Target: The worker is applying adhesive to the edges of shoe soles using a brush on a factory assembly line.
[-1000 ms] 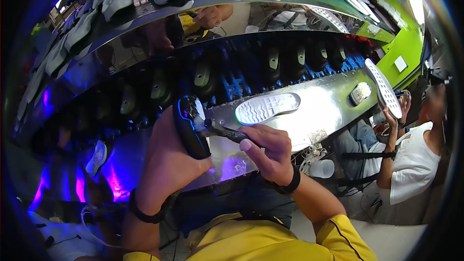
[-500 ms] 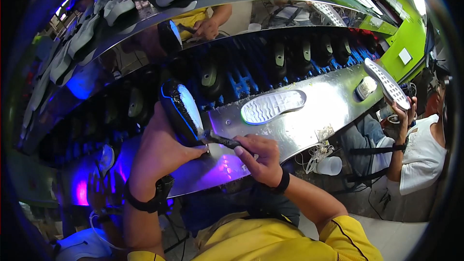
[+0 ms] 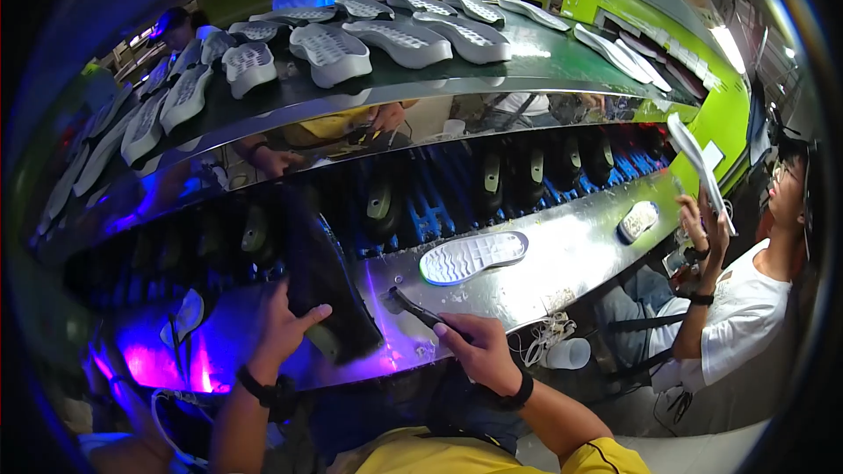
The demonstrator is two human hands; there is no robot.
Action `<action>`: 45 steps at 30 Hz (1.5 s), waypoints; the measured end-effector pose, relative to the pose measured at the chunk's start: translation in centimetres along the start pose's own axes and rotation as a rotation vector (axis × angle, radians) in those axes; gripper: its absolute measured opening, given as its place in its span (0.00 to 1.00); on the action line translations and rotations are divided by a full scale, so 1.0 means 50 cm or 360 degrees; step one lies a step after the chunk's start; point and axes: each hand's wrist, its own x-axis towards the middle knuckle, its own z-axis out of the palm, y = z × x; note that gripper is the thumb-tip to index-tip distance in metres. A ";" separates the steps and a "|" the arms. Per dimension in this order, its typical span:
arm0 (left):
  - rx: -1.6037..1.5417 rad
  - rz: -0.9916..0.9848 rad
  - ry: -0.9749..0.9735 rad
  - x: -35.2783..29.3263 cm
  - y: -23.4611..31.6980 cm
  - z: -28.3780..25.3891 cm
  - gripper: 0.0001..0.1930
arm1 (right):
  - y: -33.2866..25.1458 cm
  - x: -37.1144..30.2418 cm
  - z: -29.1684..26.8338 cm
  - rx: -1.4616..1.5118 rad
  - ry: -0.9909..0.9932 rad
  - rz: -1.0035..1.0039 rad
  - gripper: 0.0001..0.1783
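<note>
A dark shoe upper on a last (image 3: 327, 276), smeared by motion, stands at the front of the rack above the metal ledge (image 3: 562, 241). Beside its lower left side is my left hand (image 3: 279, 329), thumb spread from the fingers; no firm grip on the shoe shows. My right hand (image 3: 481, 349) is closed round the dark handle of a brush (image 3: 414, 307). Its head is just right of the shoe and apart from it, low over the ledge. Farther right, a white shoe sole (image 3: 474, 258) lies on the ledge, grooved face up.
Dark lasts (image 3: 379, 197) line the rack behind the ledge. Beyond it, a green conveyor (image 3: 536, 70) carries several soles (image 3: 329, 54). At right, a person (image 3: 746, 298) holds a sole (image 3: 698, 158); a smaller sole (image 3: 638, 221) lies nearby. A white cup (image 3: 569, 354) sits below the ledge.
The brush has come away from the shoe's white-coated bottom. The shoe has turned, and my left hand has loosened from it and sits lower. The view has tilted up, showing more conveyor.
</note>
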 end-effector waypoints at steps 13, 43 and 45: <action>-0.0906 -0.0242 -0.0146 -0.197 0.131 0.061 0.51 | -0.073 0.036 0.003 -0.0090 -0.0188 -0.0083 0.16; -0.0910 -0.0274 -0.0114 -0.191 0.153 0.043 0.52 | -0.087 -0.036 -0.033 -0.0196 -0.0384 -0.0246 0.11; -0.0902 -0.0262 -0.0093 -0.187 0.153 0.043 0.52 | -0.090 -0.040 -0.039 -0.0208 -0.0380 -0.0381 0.11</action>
